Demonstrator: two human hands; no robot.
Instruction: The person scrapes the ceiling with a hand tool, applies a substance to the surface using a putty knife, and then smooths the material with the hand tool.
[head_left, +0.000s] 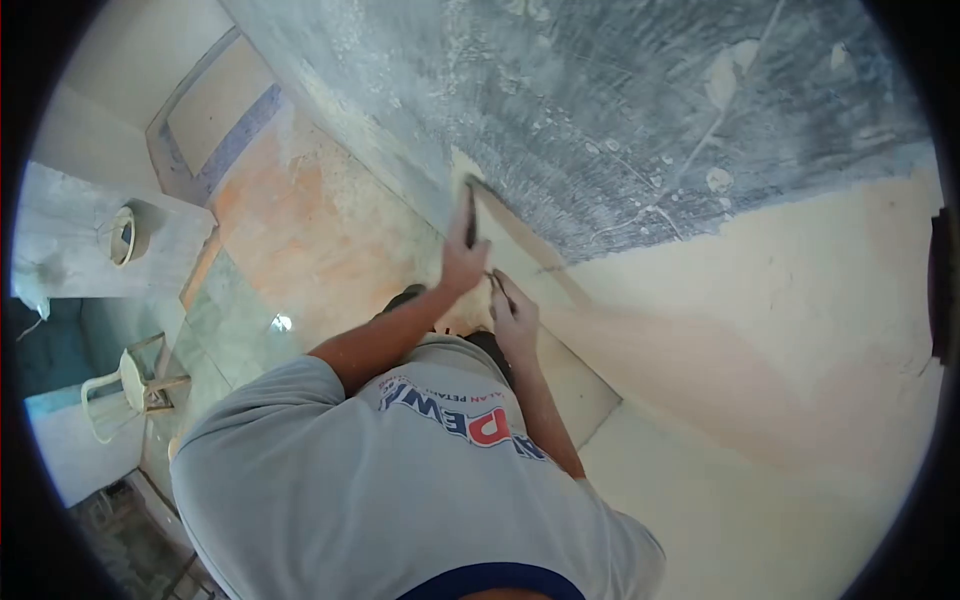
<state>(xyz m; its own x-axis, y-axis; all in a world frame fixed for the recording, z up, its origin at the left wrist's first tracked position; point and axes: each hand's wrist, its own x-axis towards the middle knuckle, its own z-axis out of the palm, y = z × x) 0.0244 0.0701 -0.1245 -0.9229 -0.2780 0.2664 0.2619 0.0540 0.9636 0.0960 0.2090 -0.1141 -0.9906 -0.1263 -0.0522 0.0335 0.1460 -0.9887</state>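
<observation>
- Step in hand, as a judgement: surface work on the wall [820,270], beside the narrow strip where grey meets cream. The left hand [463,265] reaches up to that strip, fingers extended; the right hand [515,322] is just below it, nearer the body.
- Grip: the right hand's fingers look closed on a thin dark tool [497,285]. A dark, narrow shape lies along the left hand's fingers; blur hides whether they clamp it or only press beside it, so I cannot tell.
- Place: the thin tool is between the right hand's fingers, beside the wall's lower edge; whether it touches the wall cannot be told.
- What a next move calls for, as a judgement: light, even pressure and a shallow angle along the grey's border, with the two hands kept from knocking together.
- Wall surface: the grey area [600,100] is mottled and streaky, marked with pale blotches and thin light lines. Its lower border is ragged; the cream part beneath looks smoother, with a faint pinkish tint.
- Floor [225,320]: square-edged, greenish tiles, giving way to an orange, dusty-looking patch.
- Farther off: a round pale bucket [122,236] and a chair [132,380] with a curved frame.
</observation>
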